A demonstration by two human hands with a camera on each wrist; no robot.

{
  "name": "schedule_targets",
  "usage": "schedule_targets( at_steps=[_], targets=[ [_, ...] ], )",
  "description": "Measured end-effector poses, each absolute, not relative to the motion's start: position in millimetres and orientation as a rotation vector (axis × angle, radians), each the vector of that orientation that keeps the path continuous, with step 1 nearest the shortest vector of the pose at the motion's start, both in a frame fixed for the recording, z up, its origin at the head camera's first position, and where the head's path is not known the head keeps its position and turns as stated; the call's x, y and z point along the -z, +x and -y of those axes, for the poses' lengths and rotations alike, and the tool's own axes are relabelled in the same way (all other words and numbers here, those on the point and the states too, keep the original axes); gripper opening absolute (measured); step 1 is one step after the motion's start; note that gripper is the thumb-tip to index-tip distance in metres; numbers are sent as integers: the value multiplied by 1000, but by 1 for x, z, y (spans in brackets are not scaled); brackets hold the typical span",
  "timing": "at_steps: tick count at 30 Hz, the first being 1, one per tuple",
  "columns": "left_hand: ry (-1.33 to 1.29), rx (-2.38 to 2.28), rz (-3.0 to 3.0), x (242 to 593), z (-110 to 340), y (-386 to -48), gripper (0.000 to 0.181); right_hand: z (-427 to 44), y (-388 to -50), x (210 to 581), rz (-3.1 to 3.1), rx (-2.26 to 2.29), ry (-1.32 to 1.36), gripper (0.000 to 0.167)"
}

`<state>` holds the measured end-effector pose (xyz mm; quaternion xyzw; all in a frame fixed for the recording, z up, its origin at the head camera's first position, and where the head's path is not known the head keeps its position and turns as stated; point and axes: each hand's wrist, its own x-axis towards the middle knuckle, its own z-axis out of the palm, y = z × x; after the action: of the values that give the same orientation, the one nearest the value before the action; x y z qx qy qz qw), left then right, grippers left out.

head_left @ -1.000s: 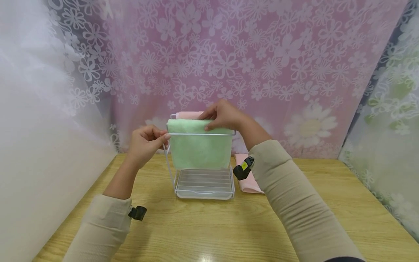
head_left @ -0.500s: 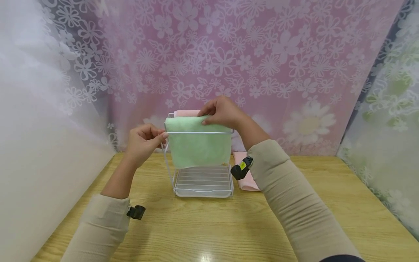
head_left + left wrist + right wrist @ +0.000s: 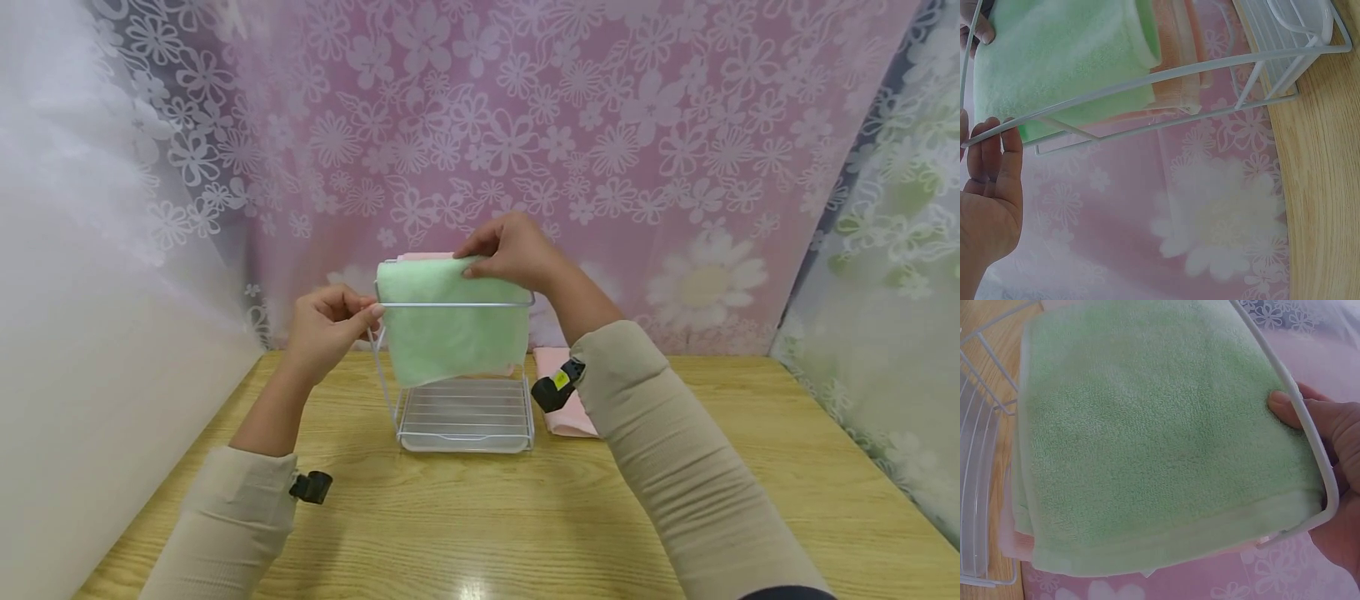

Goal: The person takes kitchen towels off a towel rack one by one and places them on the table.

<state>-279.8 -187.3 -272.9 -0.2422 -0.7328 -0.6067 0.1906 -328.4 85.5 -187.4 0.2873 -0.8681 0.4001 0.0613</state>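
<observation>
I had right hand (image 3: 521,254) pinching the green towel (image 3: 453,346) by its top edge, left hand (image 3: 322,329) gripping the white rack (image 3: 1210,65) up top. Green towel hung between front rail (image 3: 453,305) and pink towel (image 3: 1175,47).

Rack (image 3: 465,406) on tbl (image 3: 465,517) — towel (image 3: 457,346) behind its top front bar (image 3: 450,305) — cloth (image 3: 573,422) to rack's R.
</observation>
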Motion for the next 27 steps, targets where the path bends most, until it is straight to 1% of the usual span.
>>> schedule_targets(
  at_steps=[15, 27],
  targets=[
    [-676, 1689, 2071, 272, 188, -280, 19, -90, -317, 176, 2614, -1206, 920, 17],
    [-678, 1684, 2078, 273, 188, -279, 19, -94, -309, 175, 2549, -1183, 1013, 16]
  ],
)
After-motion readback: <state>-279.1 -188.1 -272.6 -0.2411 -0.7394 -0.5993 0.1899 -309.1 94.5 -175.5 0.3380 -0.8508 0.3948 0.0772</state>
